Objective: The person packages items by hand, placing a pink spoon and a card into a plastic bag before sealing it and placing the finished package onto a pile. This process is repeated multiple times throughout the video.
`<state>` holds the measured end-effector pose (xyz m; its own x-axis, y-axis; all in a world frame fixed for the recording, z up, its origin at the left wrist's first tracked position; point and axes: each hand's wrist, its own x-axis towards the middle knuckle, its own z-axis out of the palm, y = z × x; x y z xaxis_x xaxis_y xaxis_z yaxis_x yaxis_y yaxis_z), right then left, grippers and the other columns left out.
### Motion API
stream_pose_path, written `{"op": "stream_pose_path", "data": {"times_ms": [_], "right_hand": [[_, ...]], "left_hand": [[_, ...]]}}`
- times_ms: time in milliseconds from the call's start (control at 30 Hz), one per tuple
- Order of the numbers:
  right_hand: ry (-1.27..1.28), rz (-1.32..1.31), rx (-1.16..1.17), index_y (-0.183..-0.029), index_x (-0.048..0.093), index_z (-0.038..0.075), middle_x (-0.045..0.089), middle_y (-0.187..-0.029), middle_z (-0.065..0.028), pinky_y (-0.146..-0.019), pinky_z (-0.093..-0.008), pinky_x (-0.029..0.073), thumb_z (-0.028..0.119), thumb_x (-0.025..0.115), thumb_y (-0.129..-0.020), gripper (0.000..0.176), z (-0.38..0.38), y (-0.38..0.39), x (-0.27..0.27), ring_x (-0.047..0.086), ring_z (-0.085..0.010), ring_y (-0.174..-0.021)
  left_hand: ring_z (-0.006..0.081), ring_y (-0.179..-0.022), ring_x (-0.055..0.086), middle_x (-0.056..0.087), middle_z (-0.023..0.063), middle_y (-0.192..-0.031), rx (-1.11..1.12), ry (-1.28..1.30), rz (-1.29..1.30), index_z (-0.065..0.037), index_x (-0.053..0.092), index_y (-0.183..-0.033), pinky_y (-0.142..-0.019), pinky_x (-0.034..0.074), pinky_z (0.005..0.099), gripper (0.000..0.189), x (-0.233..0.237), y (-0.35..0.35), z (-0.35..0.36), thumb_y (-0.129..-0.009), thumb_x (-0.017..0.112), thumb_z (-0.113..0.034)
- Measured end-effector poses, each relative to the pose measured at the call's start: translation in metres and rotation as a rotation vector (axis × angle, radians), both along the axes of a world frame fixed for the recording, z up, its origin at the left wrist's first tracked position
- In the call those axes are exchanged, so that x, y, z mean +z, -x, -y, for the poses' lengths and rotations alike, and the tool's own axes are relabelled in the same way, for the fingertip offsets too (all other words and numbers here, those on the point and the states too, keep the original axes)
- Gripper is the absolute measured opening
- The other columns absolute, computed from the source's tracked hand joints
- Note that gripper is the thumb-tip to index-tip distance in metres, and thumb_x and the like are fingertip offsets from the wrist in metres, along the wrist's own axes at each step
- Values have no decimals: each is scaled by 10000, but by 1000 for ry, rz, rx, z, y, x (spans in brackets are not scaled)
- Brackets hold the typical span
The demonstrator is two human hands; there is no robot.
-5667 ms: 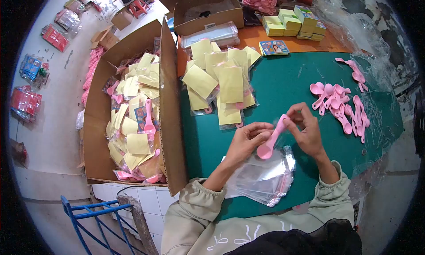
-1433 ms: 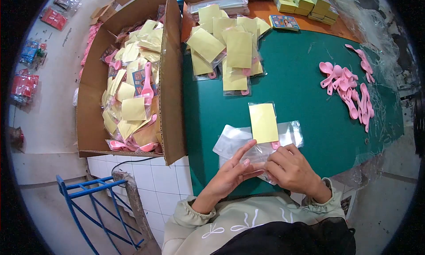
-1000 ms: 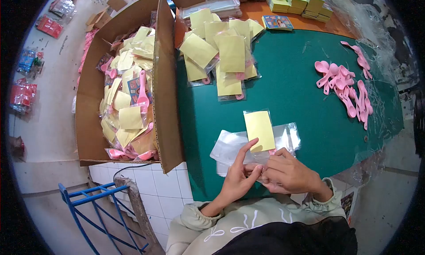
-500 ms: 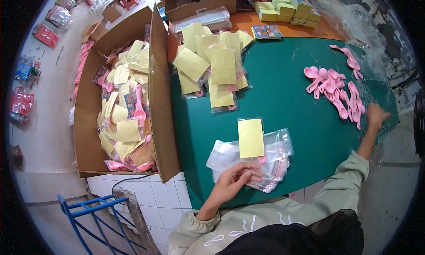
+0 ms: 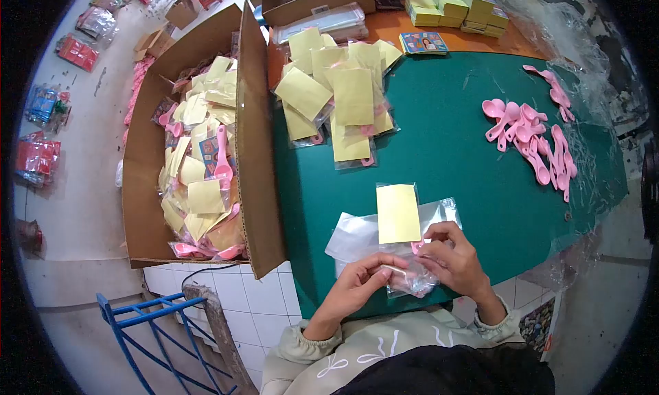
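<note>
My left hand (image 5: pixel 355 286) is closed at the near edge of a clear plastic bag (image 5: pixel 399 280), its thumb and fingers pinching the film. Bent fingers of my right hand (image 5: pixel 458 263) close on the same bag's right side, near its opening. Inside the bag a yellow card (image 5: pixel 398 214) lies at the far end, with a bit of pink spoon (image 5: pixel 417 246) showing below it. Beneath lies a fanned stack of clear bags (image 5: pixel 351 236). Loose pink spoons (image 5: pixel 525 131) are heaped at the right of the green table.
Left of the table stands a cardboard box (image 5: pixel 257 155) full of packed bags. More packed bags (image 5: pixel 353 96) are piled at the table's back left. Card stacks (image 5: pixel 473 9) and a printed card pile (image 5: pixel 423 43) stand behind. Crumpled plastic film (image 5: pixel 583 72) hangs along the right edge.
My right hand has come from beside the spoon heap at the far right to the bag in front of me. My left hand stays at the bag. The view has shifted slightly.
</note>
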<state>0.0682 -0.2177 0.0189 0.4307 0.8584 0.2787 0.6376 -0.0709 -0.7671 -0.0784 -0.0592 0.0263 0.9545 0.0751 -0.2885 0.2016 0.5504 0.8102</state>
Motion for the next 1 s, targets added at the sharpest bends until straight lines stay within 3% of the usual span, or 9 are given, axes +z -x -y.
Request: {"op": "stream_pose_path", "data": {"times_ms": [133,233,267,367,433,533,733,867,1000], "right_hand": [[7,-124,-8,-880,629,51,509,-989,-88,-657,-304,487,44,727,-691,213,2,-2,1,568,-180,-760],[120,-282,-26,-817,625,16,509,-978,-97,-692,-282,509,-38,697,-652,188,4,-2,12,577,-169,-782],[135,-357,-49,-833,626,14,515,-984,-89,-666,-267,510,-21,694,-680,171,5,-2,14,582,-155,-776],[110,-603,-114,-866,616,-2,533,-997,-77,-610,-229,515,6,673,-754,126,9,0,11,598,-124,-766],[1,-791,-131,-870,596,-25,541,-998,-85,-600,-214,522,-5,642,-789,95,10,3,0,609,-116,-772],[27,-1033,-232,-868,554,-58,582,-933,-106,-603,-230,533,-13,596,-831,72,4,9,3,627,-126,-750],[102,-883,-356,-900,499,-69,624,-780,-103,-556,-248,539,-12,563,-856,96,-4,15,3,644,-141,-658],[68,-858,-400,-913,496,-55,618,-808,-112,-543,-233,531,-21,556,-855,90,-8,18,5,638,-132,-647],[76,-806,-374,-1025,531,-42,608,-819,-99,-549,-227,530,-29,544,-858,168,-9,20,4,635,-128,-666]], "left_hand": [[157,-901,607,622,124,-970,-14,-409,-46,6,443,-1184,-775,497,279,294,2,3,-8,-899,504,-34],[179,-832,627,608,126,-926,-7,-709,-54,-22,478,-1113,-708,506,296,270,-4,1,-1,-855,555,-11],[197,-762,627,592,106,-865,42,-765,-35,-8,525,-1007,-659,515,297,202,-7,-1,1,-825,606,-42],[199,-732,630,587,94,-853,48,-860,-30,3,555,-925,-639,520,301,142,-6,-3,0,-819,624,-60],[199,-724,630,587,94,-856,43,-878,4,4,560,-908,-622,522,297,137,-6,-4,0,-817,631,-69],[188,-720,631,586,92,-855,48,-896,3,4,561,-899,-606,523,282,136,-4,-5,1,-820,634,-79],[95,-755,581,577,53,-839,165,-731,-112,6,547,-906,-608,491,219,124,-18,-2,12,-830,629,-46],[85,-760,574,562,55,-870,382,-500,-147,1,478,-980,-573,478,197,191,-17,-6,22,-844,608,-26],[98,-786,595,582,51,-952,369,-521,-199,-1,513,-988,-586,479,221,195,-27,0,22,-838,623,-60]]}}
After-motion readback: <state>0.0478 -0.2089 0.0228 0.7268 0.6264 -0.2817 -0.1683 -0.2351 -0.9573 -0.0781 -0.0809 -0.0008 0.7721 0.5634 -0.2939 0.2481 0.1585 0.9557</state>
